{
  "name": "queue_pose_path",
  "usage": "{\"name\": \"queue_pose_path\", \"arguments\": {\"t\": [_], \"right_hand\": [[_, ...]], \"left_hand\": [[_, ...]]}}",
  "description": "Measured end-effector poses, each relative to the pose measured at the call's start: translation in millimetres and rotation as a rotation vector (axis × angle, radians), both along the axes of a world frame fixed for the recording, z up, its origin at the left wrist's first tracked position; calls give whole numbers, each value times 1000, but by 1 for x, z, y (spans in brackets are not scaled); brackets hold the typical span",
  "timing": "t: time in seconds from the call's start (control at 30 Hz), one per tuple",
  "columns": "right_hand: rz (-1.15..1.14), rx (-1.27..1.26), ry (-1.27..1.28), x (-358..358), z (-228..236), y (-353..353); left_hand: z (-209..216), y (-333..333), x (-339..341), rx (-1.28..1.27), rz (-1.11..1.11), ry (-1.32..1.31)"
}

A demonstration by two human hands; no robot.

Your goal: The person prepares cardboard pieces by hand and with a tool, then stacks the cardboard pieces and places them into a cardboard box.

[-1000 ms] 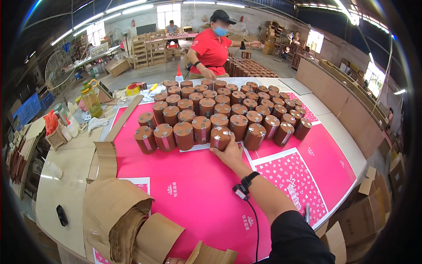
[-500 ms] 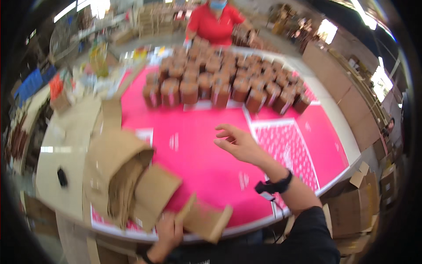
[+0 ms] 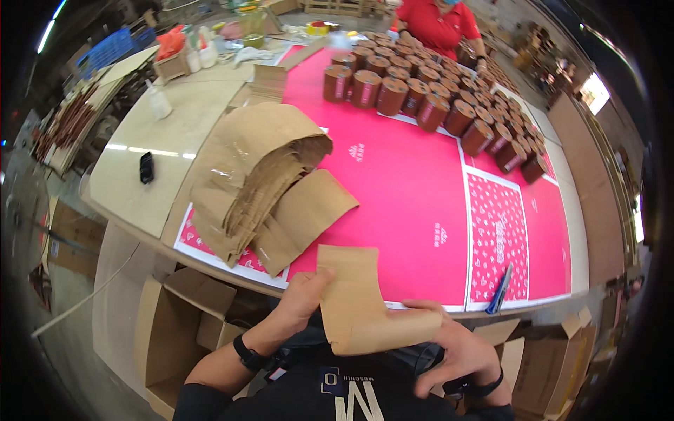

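Black short-sleeved shirt (image 3: 302,387), pale chest lettering (image 3: 358,401), two black wristbands (image 3: 248,354).

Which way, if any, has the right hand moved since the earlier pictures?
Yes: against the pink sheet, the right hand has come back from the front-row brown cylinders to the sheet's near edge, by the brown paper piece.

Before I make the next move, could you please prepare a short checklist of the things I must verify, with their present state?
1. Left hand grips the brown paper piece: ok.
2. Right hand closed: not ok, thumb and fingers are spread.
3. Paper piece flat: not ok, it curls at the end near the right hand.
4. Blue tool away from both hands: ok, near the table's edge.
5. Brown cylinders apart from the paper stack: ok, pink sheet shows between.
6. Paper's underside clean: cannot tell, hidden.
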State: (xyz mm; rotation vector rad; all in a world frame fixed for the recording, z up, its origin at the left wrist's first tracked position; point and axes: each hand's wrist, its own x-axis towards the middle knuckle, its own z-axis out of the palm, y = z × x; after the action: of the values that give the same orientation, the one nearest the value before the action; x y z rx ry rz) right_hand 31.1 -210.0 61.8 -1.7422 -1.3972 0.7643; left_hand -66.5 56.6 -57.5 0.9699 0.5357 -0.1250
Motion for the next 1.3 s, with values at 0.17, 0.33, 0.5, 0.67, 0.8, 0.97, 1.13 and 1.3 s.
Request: {"name": "queue_pose_path", "arguments": {"t": [0.17,0.33,0.5,0.67,0.8,0.97,1.13,1.3], "right_hand": [[-544,187,595,2,-15,5],[-623,442,1039,31,-36,29],[-663,279,1180,39,-73,52],[-712,140,1122,46,-103,47],[-795,222,1043,42,-120,50],[-973,374,1037,30,-135,64],[-1103,551,1168,25,-121,82],[-1095,718,998,29,-124,85]], "left_hand": [[50,8,1,1197,-251,56],[38,47,82,1783,90,-454],[53,41,143,1723,-529,304],[20,44,133,1865,-423,282],[18,40,118,1325,-313,-4],[41,24,84,422,-255,-174],[56,0,76,206,-227,-215],[67,-7,78,359,-392,-315]]}}
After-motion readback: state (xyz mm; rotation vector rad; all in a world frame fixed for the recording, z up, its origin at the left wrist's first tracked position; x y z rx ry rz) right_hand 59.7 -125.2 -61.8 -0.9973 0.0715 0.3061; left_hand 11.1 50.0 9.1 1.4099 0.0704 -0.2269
